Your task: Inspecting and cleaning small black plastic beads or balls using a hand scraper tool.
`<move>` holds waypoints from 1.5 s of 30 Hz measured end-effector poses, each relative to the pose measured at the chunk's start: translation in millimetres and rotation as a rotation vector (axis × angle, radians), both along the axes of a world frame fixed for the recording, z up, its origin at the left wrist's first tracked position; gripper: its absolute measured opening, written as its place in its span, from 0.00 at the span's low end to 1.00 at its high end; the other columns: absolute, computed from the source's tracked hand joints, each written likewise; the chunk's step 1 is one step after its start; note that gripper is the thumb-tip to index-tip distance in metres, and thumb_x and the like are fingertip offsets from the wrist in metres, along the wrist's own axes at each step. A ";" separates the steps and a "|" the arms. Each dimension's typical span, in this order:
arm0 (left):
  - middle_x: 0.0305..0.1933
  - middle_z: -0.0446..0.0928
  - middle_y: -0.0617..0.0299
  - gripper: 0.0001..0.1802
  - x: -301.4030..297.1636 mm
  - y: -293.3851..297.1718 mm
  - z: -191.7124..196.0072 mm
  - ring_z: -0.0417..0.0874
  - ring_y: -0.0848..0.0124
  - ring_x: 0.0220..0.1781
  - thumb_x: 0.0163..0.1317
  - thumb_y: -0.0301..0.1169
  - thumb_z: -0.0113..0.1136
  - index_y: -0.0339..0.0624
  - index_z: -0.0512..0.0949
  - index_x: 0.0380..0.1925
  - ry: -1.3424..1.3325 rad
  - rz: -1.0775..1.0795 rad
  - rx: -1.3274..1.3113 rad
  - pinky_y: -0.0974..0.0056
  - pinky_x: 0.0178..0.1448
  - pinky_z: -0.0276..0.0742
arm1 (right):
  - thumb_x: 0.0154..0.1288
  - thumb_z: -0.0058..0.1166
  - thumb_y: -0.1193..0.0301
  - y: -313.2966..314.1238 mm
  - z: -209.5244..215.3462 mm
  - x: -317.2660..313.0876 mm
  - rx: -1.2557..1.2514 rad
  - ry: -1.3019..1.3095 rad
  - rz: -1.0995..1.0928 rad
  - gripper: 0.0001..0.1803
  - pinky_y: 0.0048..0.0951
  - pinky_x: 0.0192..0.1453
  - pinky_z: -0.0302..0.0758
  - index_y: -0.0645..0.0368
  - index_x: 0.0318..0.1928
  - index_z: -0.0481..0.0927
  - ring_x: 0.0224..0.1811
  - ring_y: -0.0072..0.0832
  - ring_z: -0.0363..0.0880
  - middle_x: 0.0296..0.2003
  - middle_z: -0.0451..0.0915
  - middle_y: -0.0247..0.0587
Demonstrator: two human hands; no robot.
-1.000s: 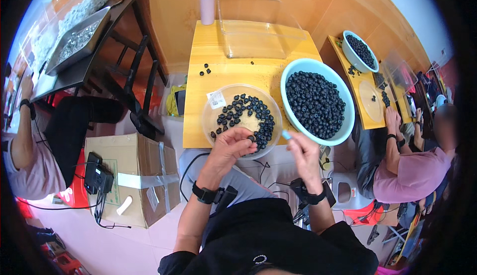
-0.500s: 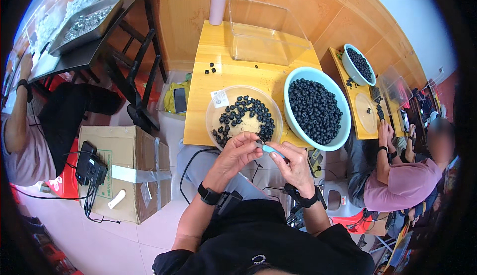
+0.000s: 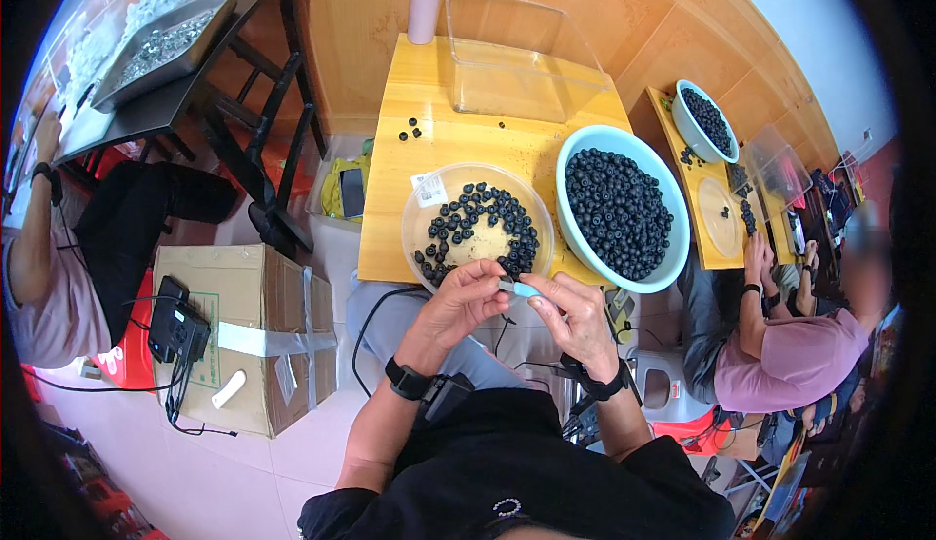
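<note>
My left hand (image 3: pixel 458 303) pinches a small round black piece (image 3: pixel 506 278) between thumb and fingertips. Closed around a small blue-handled blade tool (image 3: pixel 525 289), my right hand (image 3: pixel 579 326) holds its metal end against or very near that piece. Both hands are in front of the table's near edge, by a shallow round clear tray (image 3: pixel 480 250). Many matching black pieces (image 3: pixel 517 213) lie in the tray, some showing a hole. To the right, a light-blue basin (image 3: pixel 629 285) is heaped with more of them. Fingers partly hide the held piece.
On the yellow table (image 3: pixel 385 238) are a clear plastic bin (image 3: pixel 507 101), a pink flask (image 3: pixel 425 9) and a few loose black pieces (image 3: pixel 415 122). A cardboard box (image 3: pixel 244 306) with a black device stands left. Co-workers sit on both sides; the right one (image 3: pixel 790 365) handles similar pieces.
The view has shifted slightly. My hands stay together with the piece and the blade tool, and the right hand has turned a little. The trays and basin look the same.
</note>
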State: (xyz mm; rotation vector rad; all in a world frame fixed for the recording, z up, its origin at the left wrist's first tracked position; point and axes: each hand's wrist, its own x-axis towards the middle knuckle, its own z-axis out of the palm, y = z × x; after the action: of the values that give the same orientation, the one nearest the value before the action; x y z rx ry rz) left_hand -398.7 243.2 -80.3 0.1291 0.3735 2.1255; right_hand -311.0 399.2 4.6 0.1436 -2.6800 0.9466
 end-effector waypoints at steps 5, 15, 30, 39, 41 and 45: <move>0.37 0.77 0.55 0.09 -1.7 -3.5 -1.2 0.81 0.73 0.33 0.57 0.23 0.57 0.36 0.72 0.38 -0.043 -0.048 0.030 0.71 0.39 0.82 | 0.55 0.57 0.72 2.4 -4.7 -1.4 0.031 0.033 0.025 0.13 0.32 0.25 0.69 0.59 0.43 0.80 0.19 0.35 0.72 0.20 0.71 0.41; 0.39 0.78 0.56 0.08 3.1 -10.2 4.9 0.82 0.71 0.36 0.58 0.23 0.56 0.38 0.74 0.39 -0.025 -0.089 0.098 0.68 0.43 0.82 | 0.57 0.55 0.74 16.3 -15.8 -7.1 -0.005 -0.012 -0.128 0.11 0.30 0.26 0.69 0.62 0.41 0.80 0.21 0.33 0.74 0.24 0.77 0.45; 0.41 0.77 0.57 0.08 5.8 -10.0 7.5 0.82 0.71 0.36 0.57 0.22 0.57 0.38 0.71 0.36 0.100 0.003 -0.131 0.68 0.40 0.83 | 0.53 0.61 0.75 -17.0 -21.1 -12.2 -0.765 -0.266 -0.050 0.09 0.16 0.29 0.64 0.62 0.36 0.80 0.26 0.13 0.68 0.26 0.75 0.27; 0.36 0.77 0.60 0.08 2.9 -10.9 2.6 0.82 0.71 0.33 0.54 0.20 0.58 0.40 0.71 0.33 0.130 -0.115 -0.135 0.69 0.40 0.83 | 0.59 0.55 0.76 -13.1 -21.7 -9.5 -1.022 -0.424 -0.051 0.03 0.15 0.31 0.66 0.63 0.32 0.78 0.28 0.10 0.70 0.25 0.76 0.26; 0.36 0.77 0.61 0.08 3.8 -10.3 3.6 0.82 0.72 0.33 0.54 0.20 0.58 0.40 0.71 0.33 0.119 -0.122 -0.139 0.69 0.39 0.82 | 0.58 0.56 0.76 -17.4 -23.5 -8.8 -1.044 -0.378 -0.049 0.03 0.15 0.30 0.65 0.62 0.32 0.79 0.27 0.10 0.69 0.25 0.76 0.25; 0.35 0.77 0.62 0.08 6.5 -5.3 11.6 0.82 0.74 0.33 0.55 0.22 0.59 0.40 0.71 0.33 0.140 -0.062 -0.236 0.69 0.39 0.82 | 0.53 0.60 0.75 -16.3 -24.9 -1.8 -0.796 -0.297 -0.070 0.06 0.14 0.29 0.64 0.61 0.33 0.80 0.27 0.09 0.67 0.24 0.74 0.23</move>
State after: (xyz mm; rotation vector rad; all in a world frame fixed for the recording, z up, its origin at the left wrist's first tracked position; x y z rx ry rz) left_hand -392.3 237.9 -68.7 0.1510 0.6914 1.9996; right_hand -312.8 382.9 -20.3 -0.2790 -2.2925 2.0382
